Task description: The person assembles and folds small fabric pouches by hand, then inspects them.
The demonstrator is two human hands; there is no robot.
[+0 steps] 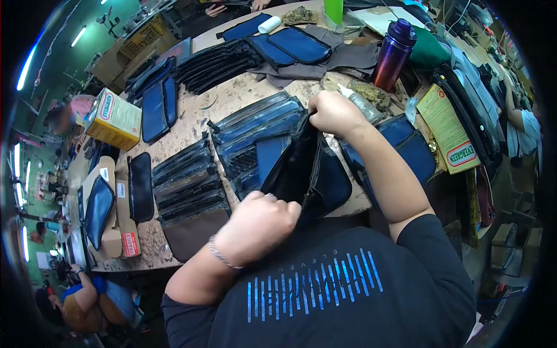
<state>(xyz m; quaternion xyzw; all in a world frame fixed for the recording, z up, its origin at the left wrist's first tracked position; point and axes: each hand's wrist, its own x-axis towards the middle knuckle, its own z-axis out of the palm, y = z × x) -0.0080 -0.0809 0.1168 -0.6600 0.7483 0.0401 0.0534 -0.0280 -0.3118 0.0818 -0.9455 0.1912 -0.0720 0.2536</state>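
Observation:
Both my hands are closed on a dark blue panel piece with a black inner side (297,165), its edges lifted and spread apart. My left hand (255,226), with a bracelet at the wrist, grips the near edge in a fist. At the far top corner, my right hand (338,113) pinches the piece with bent fingers. Beneath and behind it lies a row of overlapping blue panels with black edges (258,124). A row of dark brown and black strips (188,180) is left of that. More blue panels (406,145) lie under my right forearm.
A yellow-and-white tin (116,119) stands at the left, another yellow tin (449,127) at the right. A purple bottle (395,55) and a squeeze bottle (360,103) are beyond my right hand. Stacked black pieces (217,66) lie at the back. Other people work around the table.

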